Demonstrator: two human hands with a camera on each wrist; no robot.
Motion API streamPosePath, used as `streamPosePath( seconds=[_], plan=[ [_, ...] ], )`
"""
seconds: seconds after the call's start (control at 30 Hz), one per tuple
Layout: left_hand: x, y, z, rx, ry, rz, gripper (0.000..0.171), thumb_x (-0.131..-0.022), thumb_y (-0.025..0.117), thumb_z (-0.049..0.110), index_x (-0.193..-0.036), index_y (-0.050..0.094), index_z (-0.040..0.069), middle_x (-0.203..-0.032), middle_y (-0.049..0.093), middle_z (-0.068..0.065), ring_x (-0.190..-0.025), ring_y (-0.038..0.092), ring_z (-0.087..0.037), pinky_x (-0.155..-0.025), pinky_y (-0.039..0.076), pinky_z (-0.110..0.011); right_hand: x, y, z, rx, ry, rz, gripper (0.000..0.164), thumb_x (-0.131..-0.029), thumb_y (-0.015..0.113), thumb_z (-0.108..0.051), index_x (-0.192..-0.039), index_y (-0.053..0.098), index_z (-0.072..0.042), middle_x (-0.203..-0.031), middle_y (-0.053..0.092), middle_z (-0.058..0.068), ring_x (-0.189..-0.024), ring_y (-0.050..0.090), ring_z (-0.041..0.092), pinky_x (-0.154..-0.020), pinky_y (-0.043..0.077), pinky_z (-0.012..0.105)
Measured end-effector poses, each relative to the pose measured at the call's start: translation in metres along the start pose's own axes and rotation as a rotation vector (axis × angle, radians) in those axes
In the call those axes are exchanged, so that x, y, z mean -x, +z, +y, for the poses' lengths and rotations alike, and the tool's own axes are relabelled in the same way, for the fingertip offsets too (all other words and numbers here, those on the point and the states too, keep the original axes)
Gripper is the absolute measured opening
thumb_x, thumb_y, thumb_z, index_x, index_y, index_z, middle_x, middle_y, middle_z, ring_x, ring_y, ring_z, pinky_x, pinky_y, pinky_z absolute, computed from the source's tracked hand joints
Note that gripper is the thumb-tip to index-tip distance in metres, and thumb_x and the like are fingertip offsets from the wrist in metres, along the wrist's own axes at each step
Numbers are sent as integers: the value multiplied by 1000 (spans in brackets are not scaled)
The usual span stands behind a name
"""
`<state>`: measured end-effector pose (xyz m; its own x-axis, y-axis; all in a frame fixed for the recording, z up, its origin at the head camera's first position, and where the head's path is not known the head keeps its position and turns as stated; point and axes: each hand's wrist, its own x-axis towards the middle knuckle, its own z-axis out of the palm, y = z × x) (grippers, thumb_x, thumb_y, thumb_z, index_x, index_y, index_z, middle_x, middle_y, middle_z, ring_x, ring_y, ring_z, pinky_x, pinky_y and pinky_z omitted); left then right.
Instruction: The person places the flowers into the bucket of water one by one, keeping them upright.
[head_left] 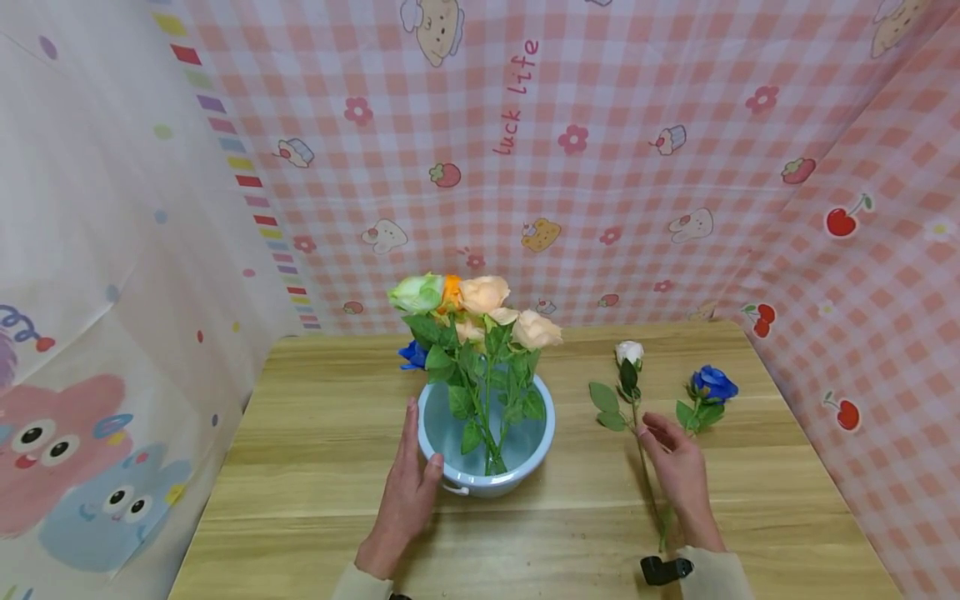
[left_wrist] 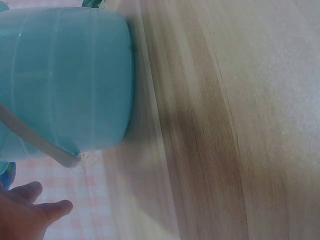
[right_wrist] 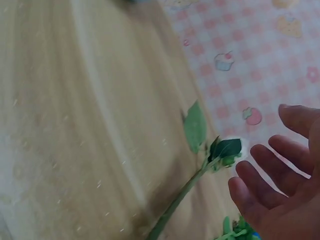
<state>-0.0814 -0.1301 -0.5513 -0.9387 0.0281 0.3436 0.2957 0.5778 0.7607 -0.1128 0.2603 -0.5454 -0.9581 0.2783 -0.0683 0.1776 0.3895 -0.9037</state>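
A light blue bucket [head_left: 549, 425] stands on the table, holding peach roses [head_left: 537, 330], a pale green rose [head_left: 417, 294], an orange flower [head_left: 451, 293] and a blue rose [head_left: 413, 356]. Along its near left side is my left hand [head_left: 405, 496], fingers extended; whether it touches the wall cannot be told. To the right lies a white rose [head_left: 629, 352] with a long green stem [right_wrist: 182, 194]. Just beside that stem hovers my right hand [head_left: 678, 471], its fingers spread and slightly bent with nothing gripped in the right wrist view [right_wrist: 285, 180].
Another blue rose [head_left: 714, 383] lies at the right, beyond my right hand. The bucket's handle [left_wrist: 40, 142] hangs down its side. Checked pink cloth [head_left: 495, 208] rises behind the wooden table [head_left: 322, 450], with a printed white sheet [head_left: 135, 275] on the left.
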Motion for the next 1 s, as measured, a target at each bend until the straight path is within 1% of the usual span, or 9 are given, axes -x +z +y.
streamPosePath(
  seconds=[0.1,0.23,0.27,0.33,0.47,0.5,0.63,0.83,1.0],
  plan=[
    [0,0,0,2,-2,1,80,-103,50,25,-168,5,18,-173,12,-8,-152,25,-40,-116,32,-62,-2,0,6,27,14,-37,50,-105,63,-25,-146,54,2,-146,56,25,-132,55,38,-82,39,0],
    [0,0,-1,3,6,5,78,-104,49,27,-168,5,17,-172,15,-15,-152,26,-41,-116,32,-63,-5,1,14,76,34,-64,53,-103,66,-23,-146,52,4,-143,56,27,-128,57,40,-80,41,4],
    [0,1,-1,3,8,6,78,-104,49,27,-168,5,17,-172,15,-16,-152,25,-41,-116,32,-63,-6,1,15,95,38,-69,54,-103,66,-23,-146,51,4,-142,56,27,-127,58,40,-82,44,7],
    [0,1,-2,4,11,6,78,-105,49,27,-168,5,17,-171,16,-18,-152,25,-41,-116,32,-63,-8,2,19,134,42,-78,55,-102,67,-23,-146,51,6,-139,58,29,-124,59,41,-89,52,20],
    [0,0,-1,5,7,3,78,-105,48,29,-168,5,17,-171,16,-17,-152,25,-41,-116,31,-62,-11,3,23,218,28,-82,53,-101,67,-21,-142,54,8,-131,62,30,-117,61,40,-93,55,41],
    [0,0,-1,4,7,3,77,-105,48,29,-168,5,17,-171,16,-17,-152,25,-41,-116,32,-62,-11,3,24,238,22,-85,52,-101,68,-21,-141,54,9,-129,63,30,-115,62,40,-92,56,42],
    [0,0,-1,0,7,4,77,-105,48,29,-168,5,17,-172,15,-17,-152,25,-41,-116,32,-62,-16,2,28,301,-2,-94,49,-98,69,-19,-136,58,10,-122,67,27,-107,64,37,-82,54,35],
    [1,1,0,3,19,20,77,-105,47,26,-168,6,13,-172,15,-13,-152,26,-42,-117,31,-62,-20,2,34,356,-48,-103,44,-93,73,-14,-128,64,11,-112,70,23,-100,67,35,-81,55,42],
    [1,1,0,7,24,25,78,-103,49,20,-168,7,12,-173,14,-11,-151,27,-42,-117,31,-62,-24,1,34,408,-82,-98,36,-89,75,-10,-118,69,10,-100,73,18,-91,68,33,-76,55,44]
  ],
)
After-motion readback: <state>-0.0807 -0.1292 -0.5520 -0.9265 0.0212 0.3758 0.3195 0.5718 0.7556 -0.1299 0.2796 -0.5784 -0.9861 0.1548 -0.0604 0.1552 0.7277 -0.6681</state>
